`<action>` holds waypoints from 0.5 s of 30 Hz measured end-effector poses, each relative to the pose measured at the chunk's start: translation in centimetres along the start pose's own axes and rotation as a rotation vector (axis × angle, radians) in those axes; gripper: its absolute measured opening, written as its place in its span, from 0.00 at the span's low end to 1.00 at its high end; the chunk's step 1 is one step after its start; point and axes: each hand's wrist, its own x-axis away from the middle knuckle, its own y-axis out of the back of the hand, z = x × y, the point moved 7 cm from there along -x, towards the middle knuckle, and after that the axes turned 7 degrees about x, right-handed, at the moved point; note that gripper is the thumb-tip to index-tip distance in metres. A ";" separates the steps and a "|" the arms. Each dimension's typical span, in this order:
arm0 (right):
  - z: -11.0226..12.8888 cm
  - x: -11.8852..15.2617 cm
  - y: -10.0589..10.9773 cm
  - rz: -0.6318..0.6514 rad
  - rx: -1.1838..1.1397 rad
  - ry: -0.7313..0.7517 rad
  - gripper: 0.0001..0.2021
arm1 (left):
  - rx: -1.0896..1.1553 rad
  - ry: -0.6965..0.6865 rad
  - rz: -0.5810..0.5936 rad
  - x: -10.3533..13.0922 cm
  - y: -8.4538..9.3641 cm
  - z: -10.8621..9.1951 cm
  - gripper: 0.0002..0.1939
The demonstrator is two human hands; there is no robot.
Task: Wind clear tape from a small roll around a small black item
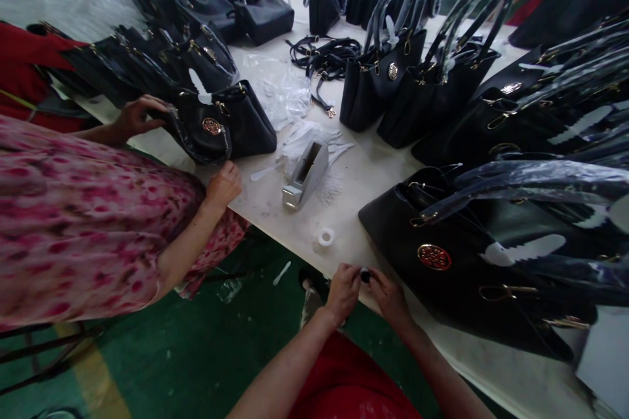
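My left hand (pixel 343 291) and my right hand (pixel 392 300) meet just over the table's front edge. Pinched between their fingertips is a small dark round piece (pixel 364 275); its kind is too small to make out. Just beyond my left hand a small white ring-shaped roll (pixel 325 237) lies on the table. To the right of my hands stands a large black handbag (pixel 417 216) with a round gold-and-red emblem, plastic-wrapped handles and a white tag. Further back is a grey tape dispenser (pixel 305 177) with an open slot.
A co-worker in a pink floral garment (pixel 98 222) handles a black handbag (pixel 253 121) at left. White plastic tags (pixel 299 137), clear wrapping (pixel 280 88) and coiled black straps (pixel 327 55) lie mid-table. More black handbags (pixel 383 78) line the back and right.
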 end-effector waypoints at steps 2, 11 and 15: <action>0.1 -0.1 -0.1 -0.012 -0.032 -0.020 0.20 | -0.059 0.004 -0.008 -0.1 -0.1 0.0 0.12; -0.7 -0.1 -0.1 -0.051 -0.148 -0.063 0.20 | -0.371 -0.005 0.002 -0.6 -1.1 0.6 0.10; -1.0 -0.1 -0.3 -0.051 -0.181 -0.065 0.18 | -0.447 -0.047 0.009 -0.6 -1.2 0.8 0.08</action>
